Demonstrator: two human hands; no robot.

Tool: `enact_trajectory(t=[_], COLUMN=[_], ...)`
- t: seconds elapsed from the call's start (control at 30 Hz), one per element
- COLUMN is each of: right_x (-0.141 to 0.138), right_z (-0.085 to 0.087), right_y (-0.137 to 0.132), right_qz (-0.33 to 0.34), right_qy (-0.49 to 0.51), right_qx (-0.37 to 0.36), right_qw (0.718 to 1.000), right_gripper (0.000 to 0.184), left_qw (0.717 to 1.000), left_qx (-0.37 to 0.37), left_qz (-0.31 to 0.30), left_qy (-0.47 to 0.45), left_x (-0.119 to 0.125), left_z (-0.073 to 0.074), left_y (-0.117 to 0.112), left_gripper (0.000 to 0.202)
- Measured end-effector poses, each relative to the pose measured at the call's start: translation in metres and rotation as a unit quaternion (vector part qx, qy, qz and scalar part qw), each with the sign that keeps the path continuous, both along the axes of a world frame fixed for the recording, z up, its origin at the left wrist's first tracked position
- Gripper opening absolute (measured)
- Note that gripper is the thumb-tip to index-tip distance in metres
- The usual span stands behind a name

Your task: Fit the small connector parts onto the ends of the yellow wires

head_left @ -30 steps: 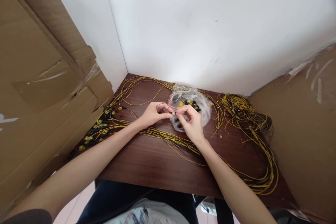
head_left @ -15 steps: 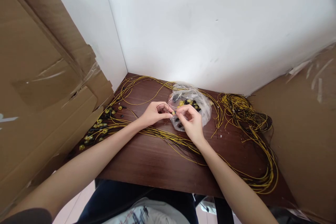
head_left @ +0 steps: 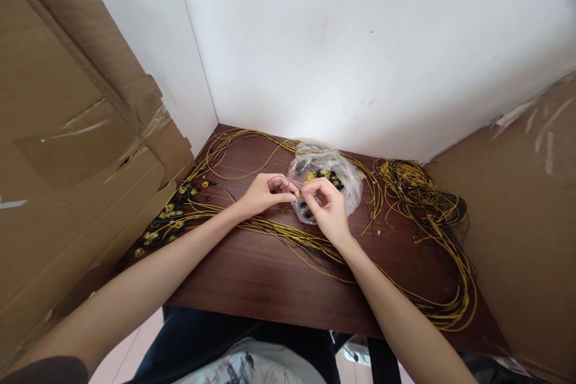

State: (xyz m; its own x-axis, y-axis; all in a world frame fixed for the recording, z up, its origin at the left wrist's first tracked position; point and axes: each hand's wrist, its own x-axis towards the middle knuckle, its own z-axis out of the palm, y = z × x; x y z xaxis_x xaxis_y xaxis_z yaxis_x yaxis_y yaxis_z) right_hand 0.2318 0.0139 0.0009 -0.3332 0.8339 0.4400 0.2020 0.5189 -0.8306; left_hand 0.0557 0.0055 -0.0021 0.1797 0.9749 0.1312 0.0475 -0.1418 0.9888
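Observation:
Between my two hands is a small yellow-and-black piece (head_left: pixel 297 193), too small to name exactly. My left hand (head_left: pixel 266 193) pinches it from the left with thumb and fingertips, and a thin dark wire (head_left: pixel 279 177) loops over its fingers. From the right, the thumb and forefinger of my right hand (head_left: pixel 327 203) are pressed together at the piece; what lies between those tips is hidden. Just behind the hands, a clear plastic bag (head_left: pixel 353 186) lies open with several yellow and black pieces (head_left: pixel 332 177) in it.
Yellow and black wires (head_left: pixel 279 229) run across the brown table (head_left: pixel 252 270), with a tangled bundle (head_left: pixel 405 183) at right. Yellow and black pieces (head_left: pixel 166 216) lie at the left edge. Cardboard (head_left: pixel 67 132) stands on both sides, and a white wall (head_left: pixel 337 42) behind.
Both hands stay almost in place at the small piece. The piece has turned slightly between the fingertips, and the whole view has shifted a little.

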Motion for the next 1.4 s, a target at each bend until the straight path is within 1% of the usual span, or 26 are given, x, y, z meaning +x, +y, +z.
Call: enact_trajectory(t=[0.37,0.67,0.9,1.07,1.23,1.4], right_x=[0.0010,0.0017,0.0011,0.0003,-0.0010,-0.0031], right_z=[0.0033,0.0049,-0.0015,-0.0040,-0.0039,-0.0046], right_y=[-0.0002,-0.0004,0.0019,0.0025,0.0015,0.0005], right_qz=[0.008,0.011,0.005,0.011,0.008,0.021], right_qy=[-0.010,-0.006,0.016,0.046,0.069,0.116], right_qx=[0.014,0.018,-0.016,-0.058,-0.093,-0.125], right_qw=[1.000,1.000,1.000,0.997,0.993,0.985], right_gripper=[0.010,0.011,0.006,0.006,0.008,0.013], left_qw=[1.000,1.000,0.999,0.999,0.998,0.999], left_qx=[-0.003,-0.012,-0.023,-0.005,0.009,0.011], left_qz=[0.003,-0.001,-0.020,-0.021,-0.047,-0.042], left_qy=[0.013,-0.010,-0.033,-0.023,-0.027,-0.013], left_x=[-0.0008,-0.0016,-0.0010,0.0003,0.0002,0.0003], left_z=[-0.0013,-0.0031,-0.0020,0.0011,-0.0009,-0.0004], left_y=[-0.0001,0.0006,0.0017,0.0001,-0.0002,-0.0016], left_gripper=[0.029,0.026,0.026,0.026,0.034,0.039])
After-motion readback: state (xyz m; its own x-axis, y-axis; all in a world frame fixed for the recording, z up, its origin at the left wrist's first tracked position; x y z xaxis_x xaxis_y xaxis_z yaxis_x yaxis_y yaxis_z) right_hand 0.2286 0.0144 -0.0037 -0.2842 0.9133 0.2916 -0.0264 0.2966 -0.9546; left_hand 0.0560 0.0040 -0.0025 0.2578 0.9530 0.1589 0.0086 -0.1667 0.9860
